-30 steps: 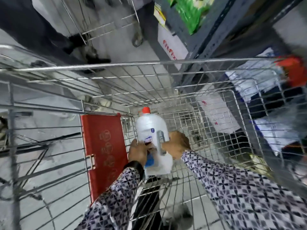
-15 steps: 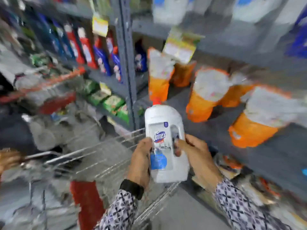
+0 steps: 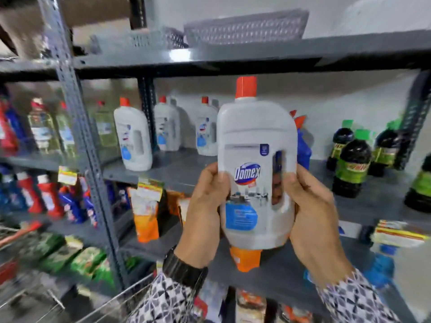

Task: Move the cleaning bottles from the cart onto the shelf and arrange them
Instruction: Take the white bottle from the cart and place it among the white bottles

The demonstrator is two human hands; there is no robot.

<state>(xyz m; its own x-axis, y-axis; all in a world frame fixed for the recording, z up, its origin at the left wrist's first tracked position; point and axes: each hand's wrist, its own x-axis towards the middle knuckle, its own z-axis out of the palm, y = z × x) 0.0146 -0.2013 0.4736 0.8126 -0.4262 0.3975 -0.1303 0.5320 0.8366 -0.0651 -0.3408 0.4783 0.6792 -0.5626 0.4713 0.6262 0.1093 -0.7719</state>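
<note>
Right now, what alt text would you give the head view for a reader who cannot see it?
Both hands, left hand and right hand, hold a white Domex bottle with a red cap upright in front of a grey metal shelf. Three matching white bottles already stand on that shelf, with dark green-labelled bottles to the right.

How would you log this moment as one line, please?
held: white bottle | left hand, right hand gripping | upright, before shelf | unplaced
</note>
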